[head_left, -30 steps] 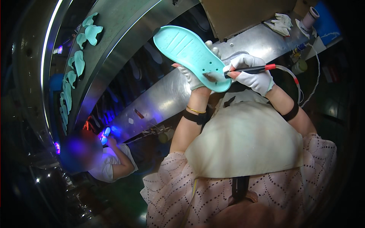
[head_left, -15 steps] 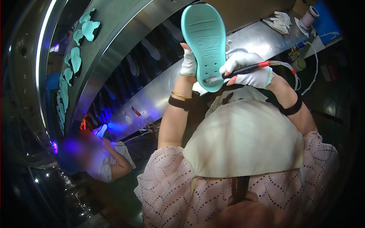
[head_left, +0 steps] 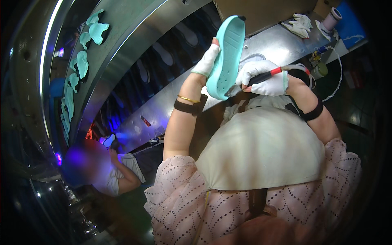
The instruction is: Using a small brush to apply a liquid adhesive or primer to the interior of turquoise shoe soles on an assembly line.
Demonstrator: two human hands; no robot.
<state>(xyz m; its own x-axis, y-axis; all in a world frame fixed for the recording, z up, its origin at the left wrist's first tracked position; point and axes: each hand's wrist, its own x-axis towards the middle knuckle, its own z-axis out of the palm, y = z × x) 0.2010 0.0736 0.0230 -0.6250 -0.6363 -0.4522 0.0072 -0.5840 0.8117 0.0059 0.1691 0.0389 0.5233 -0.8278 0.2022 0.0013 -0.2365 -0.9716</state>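
Observation:
My left hand [head_left: 209, 58], in a white fingertip-less glove, is closed on the left edge of a turquoise shoe sole [head_left: 229, 53]. The sole is held up lengthwise and tilted on its side, so its raised side wall and grooved inner face both show. Gloved the same way, my right hand [head_left: 261, 75] is closed round a black-handled brush [head_left: 260, 77] with a red band and a pale hose trailing from its back end. The brush tip is at the sole's lower end, by the small holes; whether it touches I cannot tell.
Beneath my hands runs a metal ledge [head_left: 179, 87], beside a conveyor carrying dark soles [head_left: 163, 53]. Turquoise pieces [head_left: 81, 64] lie on the upper belt at left. White gloves [head_left: 300, 25] and a thread cone [head_left: 331, 18] lie at back right. A co-worker [head_left: 118, 171] works at left.
My left hand has turned the sole from nearly face-on to tilted on its edge, shifting its top right and down. My right hand has moved slightly left with the brush, keeping to the sole's lower end.

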